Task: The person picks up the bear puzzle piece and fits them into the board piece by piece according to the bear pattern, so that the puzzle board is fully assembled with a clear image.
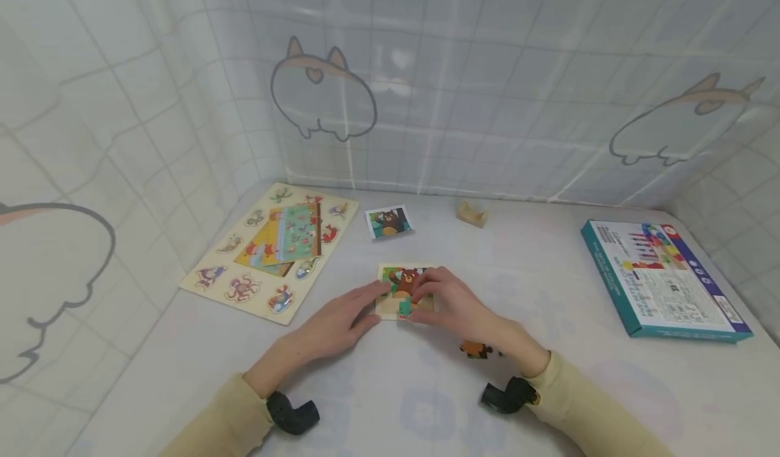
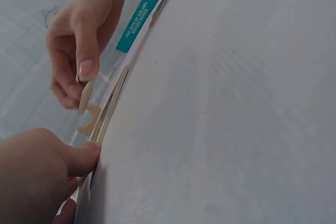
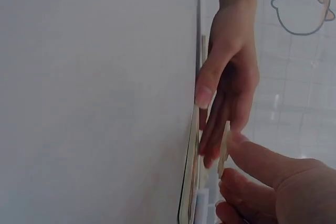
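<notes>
A small wooden bear puzzle board (image 1: 388, 310) lies flat on the table, its upper part filled with a brown bear picture and bare wood showing lower down. My left hand (image 1: 340, 320) rests at its left side, fingers stretched onto the board and thumb at the near corner. Between thumb and fingertips, my right hand (image 1: 453, 302) pinches a thin puzzle piece (image 2: 86, 96) with a teal patch, tilted on edge close over the board. Loose orange-brown puzzle pieces (image 1: 475, 349) lie on the table, partly covered by the right wrist.
A bear picture card (image 1: 390, 223) lies behind the board, with a small notched wooden block (image 1: 472, 214) to its right. At left, a sea-animal board (image 1: 210, 259) bears two picture panels (image 1: 295, 232). A teal-edged box (image 1: 667, 281) lies at right. Tiled-pattern walls enclose the table.
</notes>
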The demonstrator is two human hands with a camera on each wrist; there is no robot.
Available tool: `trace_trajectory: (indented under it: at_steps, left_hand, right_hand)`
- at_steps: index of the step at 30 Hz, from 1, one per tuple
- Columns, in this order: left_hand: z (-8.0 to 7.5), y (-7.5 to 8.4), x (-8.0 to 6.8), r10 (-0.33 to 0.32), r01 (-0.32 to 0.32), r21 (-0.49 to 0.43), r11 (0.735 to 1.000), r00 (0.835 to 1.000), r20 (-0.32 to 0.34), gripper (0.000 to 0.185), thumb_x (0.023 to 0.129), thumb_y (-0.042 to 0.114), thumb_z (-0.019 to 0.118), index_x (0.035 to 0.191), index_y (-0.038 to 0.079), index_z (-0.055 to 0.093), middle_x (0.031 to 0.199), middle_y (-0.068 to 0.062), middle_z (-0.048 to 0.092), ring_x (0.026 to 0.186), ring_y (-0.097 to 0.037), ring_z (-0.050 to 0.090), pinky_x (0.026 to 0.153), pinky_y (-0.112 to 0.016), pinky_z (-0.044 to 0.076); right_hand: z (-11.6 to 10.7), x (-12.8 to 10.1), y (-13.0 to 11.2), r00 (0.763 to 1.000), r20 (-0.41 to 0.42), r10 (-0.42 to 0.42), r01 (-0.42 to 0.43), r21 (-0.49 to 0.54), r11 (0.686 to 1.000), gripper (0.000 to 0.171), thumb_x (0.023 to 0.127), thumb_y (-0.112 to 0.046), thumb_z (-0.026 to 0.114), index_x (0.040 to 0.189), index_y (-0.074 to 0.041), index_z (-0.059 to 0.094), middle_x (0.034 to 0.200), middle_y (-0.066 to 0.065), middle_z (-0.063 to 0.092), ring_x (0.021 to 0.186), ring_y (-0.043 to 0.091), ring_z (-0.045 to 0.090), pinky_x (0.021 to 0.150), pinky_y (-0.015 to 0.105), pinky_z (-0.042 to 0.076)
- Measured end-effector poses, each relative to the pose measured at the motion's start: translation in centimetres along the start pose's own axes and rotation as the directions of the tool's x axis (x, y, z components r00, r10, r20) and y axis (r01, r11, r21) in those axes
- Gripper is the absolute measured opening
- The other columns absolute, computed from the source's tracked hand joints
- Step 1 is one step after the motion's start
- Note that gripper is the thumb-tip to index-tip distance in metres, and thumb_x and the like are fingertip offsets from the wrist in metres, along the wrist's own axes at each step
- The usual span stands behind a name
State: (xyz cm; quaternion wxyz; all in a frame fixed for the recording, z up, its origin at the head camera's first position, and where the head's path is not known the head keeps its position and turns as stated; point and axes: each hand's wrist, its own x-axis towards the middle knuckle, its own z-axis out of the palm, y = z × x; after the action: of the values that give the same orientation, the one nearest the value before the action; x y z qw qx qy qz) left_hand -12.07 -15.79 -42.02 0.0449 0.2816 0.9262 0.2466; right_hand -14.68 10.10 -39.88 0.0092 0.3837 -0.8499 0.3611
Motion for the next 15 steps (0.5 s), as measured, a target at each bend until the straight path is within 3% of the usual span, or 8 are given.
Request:
trace_trajectory:
  at_steps: [7, 15]
  left_hand:
    - [-0.1, 0.1, -0.1, -0.038, 0.038, -0.019, 0.999, 0.999, -0.021, 0.055, 0.094, 0.036, 0.056, 0.144, 0.025, 0.037, 0.148, 0.004, 0.038, 0.135, -0.014, 0.036, 0.108, -0.035, 0.035]
    - [-0.2, 0.1, 0.2, -0.028, 0.028, -0.019, 0.999, 1.0, -0.014, 0.051, 0.095, 0.033, 0.055, 0.142, 0.022, 0.04, 0.147, 0.002, 0.039, 0.134, -0.013, 0.037, 0.108, -0.034, 0.036]
  right_hand:
    - [1.5, 2.0, -0.1, 1.0, 0.001, 0.013, -0.013, -0.008, 1.0, 0.015, 0.077, -0.022, 0.078, 0.082, -0.01, 0.07, 0.097, 0.0, 0.06, 0.091, 0.014, 0.05, 0.08, 0.028, 0.045]
    - [2.6, 2.2, 0.3, 0.999, -0.036, 0.008, -0.009, -0.036, 0.999, 0.016, 0.076, -0.023, 0.079, 0.081, -0.01, 0.07, 0.097, 0.001, 0.058, 0.092, 0.013, 0.048, 0.081, 0.03, 0.044]
